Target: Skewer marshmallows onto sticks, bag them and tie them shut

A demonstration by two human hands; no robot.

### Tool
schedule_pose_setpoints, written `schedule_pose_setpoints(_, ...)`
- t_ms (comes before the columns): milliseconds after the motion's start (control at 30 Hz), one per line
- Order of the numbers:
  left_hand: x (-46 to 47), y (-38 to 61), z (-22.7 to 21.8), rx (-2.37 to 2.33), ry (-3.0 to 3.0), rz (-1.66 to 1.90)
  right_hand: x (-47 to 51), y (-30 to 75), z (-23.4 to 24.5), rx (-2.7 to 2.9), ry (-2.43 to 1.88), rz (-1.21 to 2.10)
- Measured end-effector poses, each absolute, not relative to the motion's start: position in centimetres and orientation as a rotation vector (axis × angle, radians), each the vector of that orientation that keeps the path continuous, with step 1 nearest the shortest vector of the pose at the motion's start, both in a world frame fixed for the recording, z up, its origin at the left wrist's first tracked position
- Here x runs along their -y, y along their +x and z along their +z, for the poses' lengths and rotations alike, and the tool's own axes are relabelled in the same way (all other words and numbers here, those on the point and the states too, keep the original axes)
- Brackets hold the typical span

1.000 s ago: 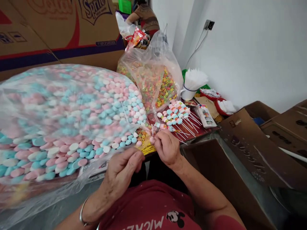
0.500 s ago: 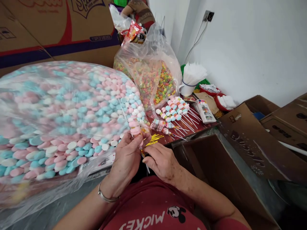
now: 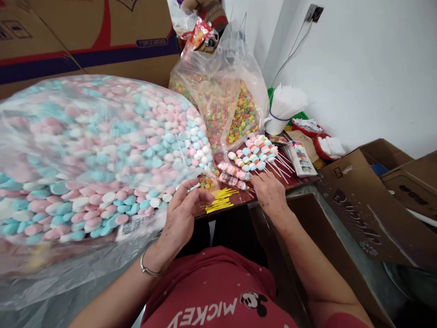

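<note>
My right hand (image 3: 269, 192) reaches forward over the red table top (image 3: 293, 178). Its fingertips are pinched on the stick end of a wrapped marshmallow skewer (image 3: 235, 181), which lies beside another wrapped one. My left hand (image 3: 186, 209) hovers loosely curled and empty at the edge of a huge clear bag of pink, blue and white marshmallows (image 3: 102, 150). A small pile of yellow twist ties (image 3: 220, 202) lies between my hands. Several unwrapped marshmallow skewers (image 3: 254, 152) lie just beyond.
A clear bag of coloured cereal rings (image 3: 232, 114) stands behind the skewers. A cup of white sticks (image 3: 285, 107), a flat pack (image 3: 300, 159) and red bowls (image 3: 324, 146) sit at the wall. Open cardboard boxes (image 3: 358, 205) stand to the right, and large cartons (image 3: 102, 41) behind.
Both hands held a wrapped skewer close to my chest. The right hand has carried it forward and laid it with the other wrapped one. The left hand has let go.
</note>
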State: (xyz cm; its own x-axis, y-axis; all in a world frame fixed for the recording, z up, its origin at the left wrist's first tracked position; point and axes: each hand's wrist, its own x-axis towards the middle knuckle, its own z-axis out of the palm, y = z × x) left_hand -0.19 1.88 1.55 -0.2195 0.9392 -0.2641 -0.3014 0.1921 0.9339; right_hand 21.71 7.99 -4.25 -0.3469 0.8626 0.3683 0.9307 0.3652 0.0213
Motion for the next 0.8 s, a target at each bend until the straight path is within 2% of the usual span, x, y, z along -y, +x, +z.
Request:
schedule_pose_setpoints(167,0.0,-3.0,0.6,-1.386,0.845,1.285,-8.0,22.5,-5.6,2.434,-1.618,-0.298)
schedule_pose_setpoints(300,0.5,-4.5,0.2,-1.495,1.004,1.248,-7.3,22.2,-4.6,2.329,-1.595,-0.217)
schedule_pose_setpoints(533,1.7,-4.4,-0.1,-1.424,1.198,1.149,-6.0,17.7,-2.7,2.287,-1.173,0.024)
schedule_pose_setpoints(800,3.0,-4.7,-0.7,-1.409,1.126,1.115,-7.6,19.7,-3.8,2.368,-1.528,0.036)
